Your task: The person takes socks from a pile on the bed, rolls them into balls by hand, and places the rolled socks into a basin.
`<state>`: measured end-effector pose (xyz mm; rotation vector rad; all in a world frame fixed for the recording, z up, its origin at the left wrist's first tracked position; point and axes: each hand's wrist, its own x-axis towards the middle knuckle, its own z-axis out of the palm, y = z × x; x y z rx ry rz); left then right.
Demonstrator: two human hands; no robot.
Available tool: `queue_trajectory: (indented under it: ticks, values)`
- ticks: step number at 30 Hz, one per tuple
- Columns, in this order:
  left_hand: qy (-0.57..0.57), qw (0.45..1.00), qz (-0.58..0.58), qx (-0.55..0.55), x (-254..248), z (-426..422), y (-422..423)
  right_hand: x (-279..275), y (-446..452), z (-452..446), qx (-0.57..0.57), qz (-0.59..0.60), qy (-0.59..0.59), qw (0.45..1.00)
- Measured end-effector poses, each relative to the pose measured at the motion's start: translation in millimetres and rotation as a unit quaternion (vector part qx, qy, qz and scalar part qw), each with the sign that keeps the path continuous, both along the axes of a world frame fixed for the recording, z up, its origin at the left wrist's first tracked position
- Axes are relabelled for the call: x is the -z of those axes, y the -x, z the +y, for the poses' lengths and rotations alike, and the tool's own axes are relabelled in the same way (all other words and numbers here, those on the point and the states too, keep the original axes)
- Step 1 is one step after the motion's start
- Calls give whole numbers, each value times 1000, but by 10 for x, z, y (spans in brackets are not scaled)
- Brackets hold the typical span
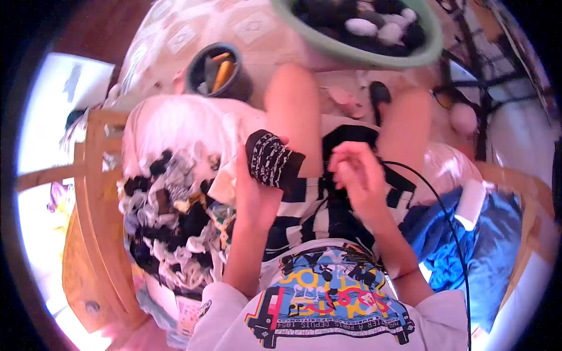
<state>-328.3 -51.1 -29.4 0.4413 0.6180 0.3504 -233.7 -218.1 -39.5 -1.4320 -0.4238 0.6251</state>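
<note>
One black-and-white patterned fabric sock point(270, 161), gripped in the left hand point(256, 196). Right hand point(358, 174): empty, half-open, fingers curled. White bundles point(390, 33), toward right edge of round green plastic basin point(432, 50).

In the middle, the cloth point(269, 158) hides part of the left hand point(253, 196), and the right hand point(356, 169) is blurry. The top edge cuts off the tub point(432, 50). The cord point(466, 275) runs out at the bottom. In the upper-left bucket point(243, 90), the yellow thing point(223, 76) is too small to tell.
</note>
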Motion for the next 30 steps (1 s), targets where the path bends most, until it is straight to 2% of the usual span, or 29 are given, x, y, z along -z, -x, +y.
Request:
queue_trajectory:
  ticks: [3,5,7,11,13,14,16,17,18,19,20,21,23,24,25,27,28,30]
  values:
    - [51,996,-32,60,-25,-288,-204,-115,87,-45,-38,40,-13,998]
    - [64,989,-50,124,-12,-427,-256,-151,120,-61,-3,66,-33,997]
    - [60,990,-23,124,-88,-532,-341,-36,92,-104,12,67,-44,997]
    - [25,990,-5,138,132,-516,-284,10,-39,-148,22,109,-98,989]
    - [-44,990,82,103,126,-545,-282,70,-72,-167,17,25,-84,996]
    - [-44,990,83,103,155,-537,-280,94,-64,-160,18,27,-84,996]
    - [-227,970,73,56,240,-528,-298,113,-51,-150,30,6,-64,998]
    - [-220,971,66,62,261,-547,-321,103,-31,-152,47,-2,-46,998]
    - [-378,919,90,67,269,-541,-310,115,-18,-168,50,5,-38,998]
    - [-528,839,113,68,259,-517,-292,127,-1,-164,52,15,-32,998]
    - [-592,791,116,106,208,-474,-267,117,20,-135,75,30,-51,995]
    - [-592,790,118,109,184,-484,-288,116,19,-123,75,33,-52,995]
    - [-702,689,103,147,173,-514,-330,124,43,-100,135,21,-57,989]
    - [-635,751,73,165,287,-502,-345,137,58,-121,130,60,-50,988]
    - [-636,750,74,164,336,-491,-325,153,66,-116,128,61,-51,989]
    - [-580,781,88,216,366,-483,-322,193,79,-106,149,161,-93,971]
    - [-601,760,95,228,377,-462,-327,212,78,-100,143,175,-97,969]
    - [-589,764,96,245,405,-458,-327,269,83,-98,143,181,-88,969]
